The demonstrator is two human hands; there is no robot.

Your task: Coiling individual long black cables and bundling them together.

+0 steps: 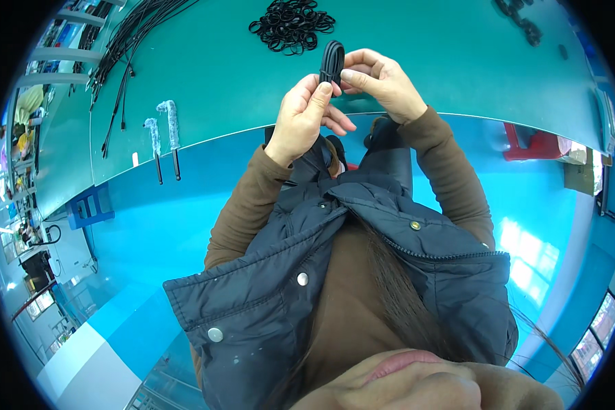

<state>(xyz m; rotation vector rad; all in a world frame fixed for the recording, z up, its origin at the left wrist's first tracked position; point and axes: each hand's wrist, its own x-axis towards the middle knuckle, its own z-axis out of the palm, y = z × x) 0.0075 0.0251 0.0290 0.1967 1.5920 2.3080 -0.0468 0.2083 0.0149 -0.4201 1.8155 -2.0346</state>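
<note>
Over the near edge of the green table (219, 89) I hold up a coiled black cable (333, 60), bundled into a narrow upright loop with a band around its middle. My left hand (304, 116) pinches the lower end of the coil between thumb and fingers. On the coil's right side, the thumb and fingertips of my right hand (383, 82) close on it near the band. Just beyond the coil lies a heap of small black bands (292, 27).
Long black cables (126, 51) spread over the table's far left. Two tools with wrapped, bent ends (170, 126) overhang its near edge. More small black pieces (523, 24) lie at the far right. A red stool (526, 147) and a blue stool (89, 208) stand on the floor.
</note>
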